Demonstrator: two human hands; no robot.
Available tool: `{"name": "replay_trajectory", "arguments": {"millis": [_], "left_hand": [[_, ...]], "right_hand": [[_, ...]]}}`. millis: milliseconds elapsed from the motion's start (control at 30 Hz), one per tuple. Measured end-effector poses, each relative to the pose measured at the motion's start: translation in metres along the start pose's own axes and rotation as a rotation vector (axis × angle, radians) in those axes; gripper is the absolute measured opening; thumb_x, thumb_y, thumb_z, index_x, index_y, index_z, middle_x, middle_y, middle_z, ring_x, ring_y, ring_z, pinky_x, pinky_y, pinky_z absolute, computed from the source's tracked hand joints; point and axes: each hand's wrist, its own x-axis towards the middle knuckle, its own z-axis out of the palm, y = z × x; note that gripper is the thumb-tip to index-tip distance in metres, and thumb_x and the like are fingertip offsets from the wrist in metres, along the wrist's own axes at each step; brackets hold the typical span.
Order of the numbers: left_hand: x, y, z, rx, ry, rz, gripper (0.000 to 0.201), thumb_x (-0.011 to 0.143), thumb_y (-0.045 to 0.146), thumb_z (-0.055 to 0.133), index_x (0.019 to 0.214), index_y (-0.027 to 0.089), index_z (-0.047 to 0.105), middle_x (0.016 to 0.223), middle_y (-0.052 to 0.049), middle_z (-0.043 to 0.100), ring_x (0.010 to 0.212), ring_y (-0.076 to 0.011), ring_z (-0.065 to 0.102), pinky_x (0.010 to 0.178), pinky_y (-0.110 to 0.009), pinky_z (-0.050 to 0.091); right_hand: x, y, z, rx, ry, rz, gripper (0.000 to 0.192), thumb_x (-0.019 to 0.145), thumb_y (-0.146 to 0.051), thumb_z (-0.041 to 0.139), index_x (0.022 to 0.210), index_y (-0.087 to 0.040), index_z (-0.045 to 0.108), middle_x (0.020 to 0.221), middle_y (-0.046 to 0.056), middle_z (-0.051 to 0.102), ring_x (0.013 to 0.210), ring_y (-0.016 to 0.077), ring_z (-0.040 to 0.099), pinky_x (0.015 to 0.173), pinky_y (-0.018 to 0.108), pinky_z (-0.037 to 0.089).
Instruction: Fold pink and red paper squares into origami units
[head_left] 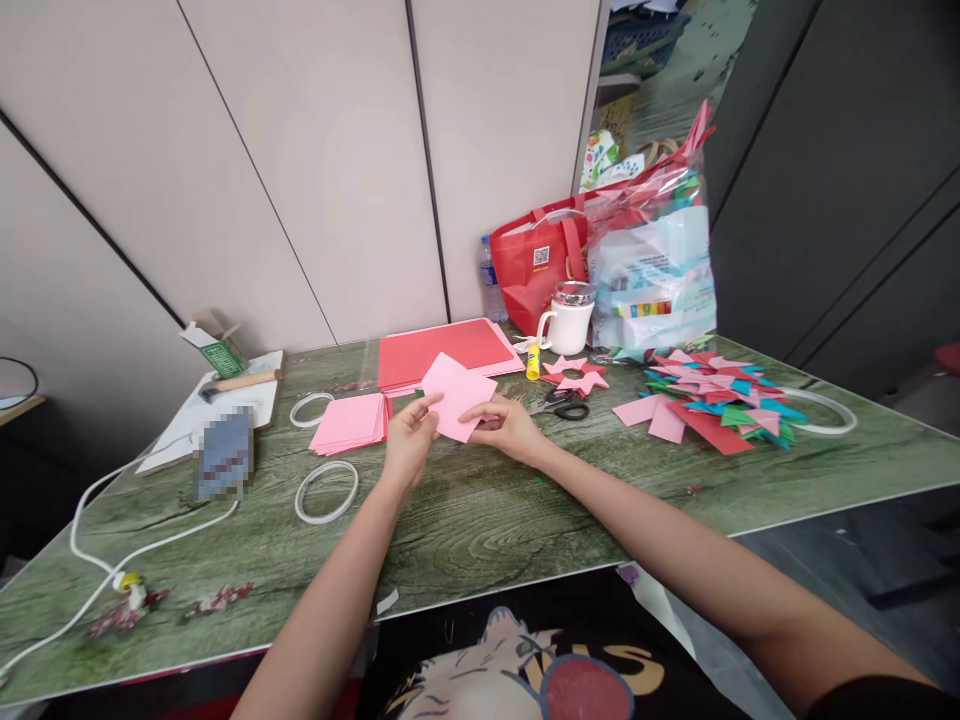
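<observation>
Above the middle of the bench [465, 520], the left hand [409, 440] and right hand [510, 425] pinch one pink paper square [455, 395] between them by its near corners, so it lies just beyond both, tilted with a corner pointing away. Left of it rests a pink paper stack [349, 422]; farther back lie red sheets [446, 352]. At the far edge, the red bag [529, 265] carries a QR label, unreadable.
</observation>
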Motion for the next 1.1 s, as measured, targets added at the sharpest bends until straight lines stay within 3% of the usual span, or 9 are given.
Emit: {"name": "replay_trajectory", "arguments": {"millis": [133, 267, 467, 667, 933, 1100], "left_hand": [[-0.002, -0.001, 0.001, 0.056, -0.058, 0.020, 0.033, 0.060, 0.018, 0.062, 0.093, 0.015, 0.065, 0.075, -0.001, 0.062, 0.057, -0.0070, 0.050, 0.052, -0.018, 0.038], [-0.003, -0.005, 0.002, 0.050, -0.094, 0.016, 0.032, 0.062, 0.018, 0.062, 0.094, 0.015, 0.066, 0.077, -0.003, 0.065, 0.067, -0.0115, 0.055, 0.064, -0.023, 0.043], [-0.006, -0.006, 0.006, 0.005, -0.103, 0.006, 0.033, 0.061, 0.023, 0.068, 0.092, 0.014, 0.067, 0.091, -0.008, 0.067, 0.079, -0.0161, 0.059, 0.075, -0.029, 0.045], [-0.009, -0.006, 0.009, 0.028, -0.098, 0.030, 0.043, 0.051, 0.020, 0.075, 0.093, 0.014, 0.066, 0.090, -0.008, 0.068, 0.078, -0.0173, 0.061, 0.075, -0.031, 0.047], [-0.008, -0.008, 0.009, -0.025, -0.077, 0.030, 0.041, 0.053, 0.018, 0.075, 0.093, 0.015, 0.067, 0.093, -0.007, 0.068, 0.084, -0.0165, 0.060, 0.075, -0.027, 0.045], [-0.008, -0.006, 0.011, -0.076, -0.076, 0.034, 0.040, 0.052, 0.017, 0.075, 0.091, 0.014, 0.067, 0.091, -0.008, 0.068, 0.082, -0.0165, 0.060, 0.074, -0.027, 0.046]], "right_hand": [[0.000, -0.005, 0.001, -0.078, 0.045, 0.008, 0.027, 0.056, -0.034, 0.073, 0.074, -0.015, 0.069, 0.085, 0.006, 0.060, 0.071, 0.0134, 0.058, 0.063, 0.024, 0.047], [0.001, -0.009, 0.000, -0.115, 0.128, 0.042, 0.025, 0.061, -0.038, 0.069, 0.067, -0.014, 0.066, 0.071, 0.004, 0.064, 0.058, 0.0112, 0.054, 0.054, 0.023, 0.043], [0.002, -0.009, -0.002, -0.166, 0.233, 0.043, 0.029, 0.058, -0.041, 0.070, 0.068, -0.015, 0.064, 0.067, 0.002, 0.063, 0.048, 0.0080, 0.044, 0.047, 0.021, 0.034], [0.001, -0.011, -0.002, -0.189, 0.266, 0.006, 0.028, 0.059, -0.041, 0.069, 0.069, -0.016, 0.062, 0.067, 0.000, 0.062, 0.047, 0.0079, 0.041, 0.046, 0.021, 0.033], [0.000, -0.013, -0.001, -0.094, 0.220, -0.042, 0.021, 0.062, -0.037, 0.069, 0.066, -0.017, 0.066, 0.069, 0.003, 0.067, 0.065, 0.0156, 0.058, 0.062, 0.026, 0.043], [0.000, -0.010, 0.000, -0.068, 0.189, -0.027, 0.023, 0.059, -0.034, 0.072, 0.072, -0.016, 0.068, 0.073, 0.005, 0.068, 0.066, 0.0173, 0.060, 0.060, 0.026, 0.045]]}}
